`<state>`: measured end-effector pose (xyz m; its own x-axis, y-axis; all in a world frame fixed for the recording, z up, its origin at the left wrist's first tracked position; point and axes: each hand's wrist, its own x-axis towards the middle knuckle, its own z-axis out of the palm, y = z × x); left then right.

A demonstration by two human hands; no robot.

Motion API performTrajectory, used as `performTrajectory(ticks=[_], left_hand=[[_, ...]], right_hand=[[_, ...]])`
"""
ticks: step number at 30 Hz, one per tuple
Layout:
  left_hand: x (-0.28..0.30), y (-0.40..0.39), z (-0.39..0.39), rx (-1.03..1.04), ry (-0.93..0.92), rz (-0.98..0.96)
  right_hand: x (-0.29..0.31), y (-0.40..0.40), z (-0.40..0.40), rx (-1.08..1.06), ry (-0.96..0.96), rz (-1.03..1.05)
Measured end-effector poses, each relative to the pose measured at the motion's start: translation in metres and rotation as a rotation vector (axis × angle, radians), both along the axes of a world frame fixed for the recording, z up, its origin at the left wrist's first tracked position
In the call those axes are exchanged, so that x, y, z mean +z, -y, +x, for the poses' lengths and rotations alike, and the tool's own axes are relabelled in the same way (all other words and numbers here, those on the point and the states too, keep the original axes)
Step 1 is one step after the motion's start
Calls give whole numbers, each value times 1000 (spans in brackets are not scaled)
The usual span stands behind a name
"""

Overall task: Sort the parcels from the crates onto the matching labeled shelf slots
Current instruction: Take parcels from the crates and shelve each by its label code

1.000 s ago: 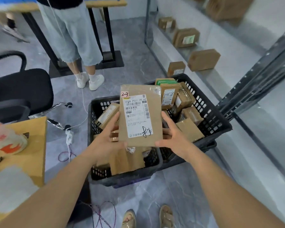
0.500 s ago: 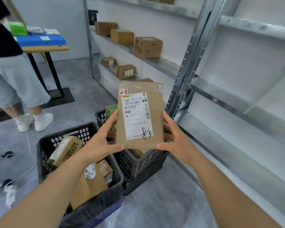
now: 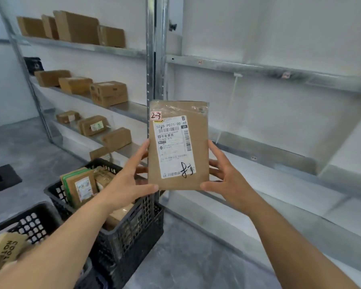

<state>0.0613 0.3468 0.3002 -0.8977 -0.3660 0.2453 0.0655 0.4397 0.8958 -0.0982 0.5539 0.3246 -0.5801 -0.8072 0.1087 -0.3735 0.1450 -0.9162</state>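
Note:
A flat brown parcel with a white shipping label and a small tag reading "2-3" stands upright in front of me. My left hand grips its lower left edge, thumb across the bottom corner. My right hand holds its lower right edge, fingers behind it. It hangs before the metal shelf unit, whose right bay shows bare boards with small tags on the rails. Two black crates sit below: the nearer crate at bottom left and the farther crate holding several parcels.
The left bay of the shelving carries several brown boxes on three levels. A steel upright post divides the two bays. Grey floor lies open between the crates and the lowest shelf board.
My view has swung up from the crates to the shelf. Both hands kept hold of the parcel and raised it toward the right bay.

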Motion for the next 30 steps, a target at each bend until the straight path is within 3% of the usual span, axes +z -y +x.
performTrajectory(ticks=[12, 21, 30], left_hand=[[41, -115, -128, -226, -61, -81], [27, -180, -212, -322, -81, -84], [10, -196, -295, -446, -35, -158]], right_hand=[[24, -143, -83, -185, -47, -121], [9, -218, -141, -333, -45, -174], [-12, -245, -178, -529, 8, -182]])
